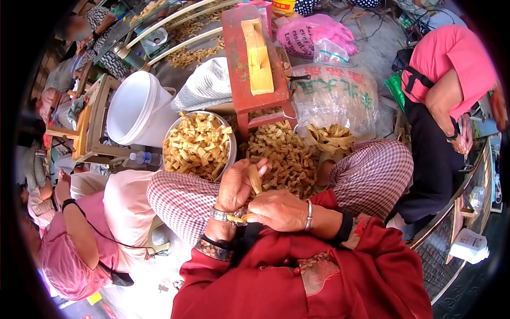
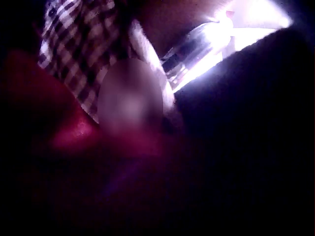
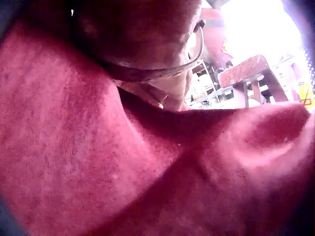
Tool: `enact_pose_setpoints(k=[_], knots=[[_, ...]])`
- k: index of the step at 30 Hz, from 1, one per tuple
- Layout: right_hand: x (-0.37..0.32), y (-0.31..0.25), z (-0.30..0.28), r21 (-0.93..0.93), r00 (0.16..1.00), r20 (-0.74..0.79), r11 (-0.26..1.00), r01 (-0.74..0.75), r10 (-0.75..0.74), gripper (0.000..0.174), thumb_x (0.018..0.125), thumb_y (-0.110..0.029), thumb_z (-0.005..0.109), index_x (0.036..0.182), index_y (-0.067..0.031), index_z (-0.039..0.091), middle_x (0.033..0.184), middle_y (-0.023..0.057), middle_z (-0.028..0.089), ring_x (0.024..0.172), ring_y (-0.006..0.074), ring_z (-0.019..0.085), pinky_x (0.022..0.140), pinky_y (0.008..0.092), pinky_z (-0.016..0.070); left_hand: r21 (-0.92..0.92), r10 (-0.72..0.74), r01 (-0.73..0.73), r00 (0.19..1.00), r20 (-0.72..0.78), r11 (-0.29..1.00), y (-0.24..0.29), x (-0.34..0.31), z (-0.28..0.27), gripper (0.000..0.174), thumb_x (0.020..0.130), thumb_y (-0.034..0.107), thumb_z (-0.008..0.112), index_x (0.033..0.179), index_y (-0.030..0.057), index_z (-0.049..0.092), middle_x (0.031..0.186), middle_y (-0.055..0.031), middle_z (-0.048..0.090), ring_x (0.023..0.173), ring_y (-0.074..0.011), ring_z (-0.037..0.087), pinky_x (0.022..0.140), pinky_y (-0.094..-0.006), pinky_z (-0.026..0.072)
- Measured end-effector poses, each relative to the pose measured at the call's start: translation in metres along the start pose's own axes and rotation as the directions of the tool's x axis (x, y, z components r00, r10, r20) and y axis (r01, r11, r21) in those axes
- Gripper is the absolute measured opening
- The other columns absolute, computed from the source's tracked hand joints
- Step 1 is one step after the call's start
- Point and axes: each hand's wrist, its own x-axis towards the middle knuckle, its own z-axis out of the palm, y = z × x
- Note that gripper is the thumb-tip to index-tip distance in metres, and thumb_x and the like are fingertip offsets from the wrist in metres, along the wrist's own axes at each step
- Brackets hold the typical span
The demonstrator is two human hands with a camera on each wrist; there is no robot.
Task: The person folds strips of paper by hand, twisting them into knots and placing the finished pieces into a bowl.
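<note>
In the head view a tan folded strip [image 1: 254, 179] runs between the two hands above the lap. The left hand [image 1: 234, 186] pinches its upper part between thumb and fingers. My right hand [image 1: 280, 210] curls round its lower part, and a loose end [image 1: 241, 218] pokes out by the left wrist's watch. Just beyond the hands lies a heap of folded tan pieces [image 1: 284, 154]; a round bowl [image 1: 232, 154] full of similar pieces stands at the left knee. The left wrist view is dark and blurred; in the right wrist view red cloth hides most of the hand.
A red wooden bench [image 1: 232, 58] with a yellow wood block [image 1: 257, 66] stands beyond the heap. A white bucket [image 1: 127, 109] is at the left, a large plastic sack [image 1: 337, 101] at the right. Folded leaves [image 1: 332, 139] lie by the right knee. Other people sit on both sides.
</note>
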Motion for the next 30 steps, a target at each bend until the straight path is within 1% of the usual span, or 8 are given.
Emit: enact_pose_setpoints(k=[4,7,10,12,13,20,27,30], knots=[[0.0,-0.001,-0.001,0.052,0.999,0.025,0.998,-0.023,0.022,0.018,0.088,-0.022,0.056,0.083,-0.0054,0.051,0.074,0.0136,0.056,0.072,0.0331,0.059,0.063,0.0423,0.0467,-0.027,-0.037,0.036,0.999,-0.033,0.999,0.0,-0.003,0.003,0.023,0.096,0.008,0.036,0.106,-0.0098,0.046,0.116,-0.0213,0.055,0.096,-0.0286,0.06,0.084,-0.0334,0.0525],[-0.001,-0.004,-0.001,0.092,0.997,0.055,0.994,-0.057,0.052,0.019,0.09,-0.024,0.053,0.086,-0.0051,0.053,0.075,0.0141,0.057,0.072,0.0332,0.06,0.063,0.0422,0.0467,0.011,-0.051,0.049,0.985,0.165,0.999,0.003,0.005,-0.009,0.021,0.096,0.007,0.039,0.109,-0.008,0.046,0.112,-0.0195,0.057,0.091,-0.0223,0.062,0.071,-0.028,0.0533],[-0.001,-0.008,-0.003,0.166,0.992,0.031,0.979,-0.122,0.118,0.02,0.092,-0.024,0.052,0.09,-0.0044,0.055,0.076,0.0143,0.057,0.072,0.0332,0.06,0.062,0.0411,0.0469,0.215,0.095,-0.088,0.995,-0.022,0.973,0.001,-0.006,0.01,0.021,0.094,0.003,0.044,0.113,-0.0055,0.047,0.107,-0.0171,0.06,0.081,-0.0165,0.063,0.058,-0.0225,0.0499],[0.001,-0.007,-0.006,0.287,0.983,-0.044,0.945,-0.159,0.179,0.02,0.092,-0.024,0.052,0.093,-0.0039,0.056,0.075,0.0144,0.057,0.072,0.033,0.06,0.062,0.0403,0.047,0.205,0.107,-0.122,0.991,0.083,0.971,0.006,-0.007,0.008,0.022,0.093,0.002,0.047,0.113,-0.0044,0.049,0.105,-0.0164,0.062,0.076,-0.0146,0.062,0.053,-0.0208,0.0484],[-0.001,0.001,-0.002,0.28,0.973,-0.141,0.95,-0.14,0.185,0.017,0.094,-0.016,0.051,0.093,-0.0007,0.057,0.078,0.0076,0.061,0.069,0.0163,0.064,0.06,0.0292,0.0491,0.199,0.113,-0.138,0.984,0.135,0.97,0.008,-0.009,0.01,0.022,0.092,0.001,0.049,0.114,-0.0038,0.049,0.103,-0.016,0.062,0.073,-0.0136,0.062,0.051,-0.0199,0.0477],[0.001,0.024,-0.016,0.563,0.649,-0.537,0.802,-0.201,0.539,0.03,0.098,-0.028,0.047,0.1,-0.0008,0.06,0.089,0.0038,0.064,0.077,0.0092,0.057,0.066,0.0247,0.0472,0.257,0.32,-0.384,0.912,0.256,0.887,0.007,-0.027,0.024,0.023,0.086,0.0,0.045,0.106,-0.0035,0.056,0.102,-0.0136,0.066,0.047,-0.0046,0.042,0.043,-0.0161,0.0326],[0.011,0.031,-0.021,0.623,0.731,-0.457,0.769,-0.144,0.507,0.032,0.097,-0.03,0.047,0.105,-0.0006,0.058,0.089,0.0041,0.064,0.086,0.0116,0.059,0.078,0.0274,0.0462,0.254,0.195,-0.34,0.865,0.462,0.906,0.008,-0.037,0.035,0.027,0.08,-0.006,0.039,0.102,-0.0057,0.055,0.093,-0.0132,0.065,0.039,-0.0025,0.036,0.041,-0.0159,0.0296],[0.008,0.031,-0.026,0.754,0.73,-0.17,0.565,-0.337,0.662,0.031,0.097,-0.029,0.048,0.101,-0.0007,0.058,0.075,0.0003,0.057,0.067,0.0063,0.054,0.061,0.0225,0.0444,0.251,0.221,-0.378,0.845,0.487,0.891,0.011,-0.043,0.04,0.029,0.082,-0.008,0.039,0.107,-0.0044,0.053,0.1,-0.0132,0.064,0.044,-0.002,0.038,0.042,-0.0158,0.031]])
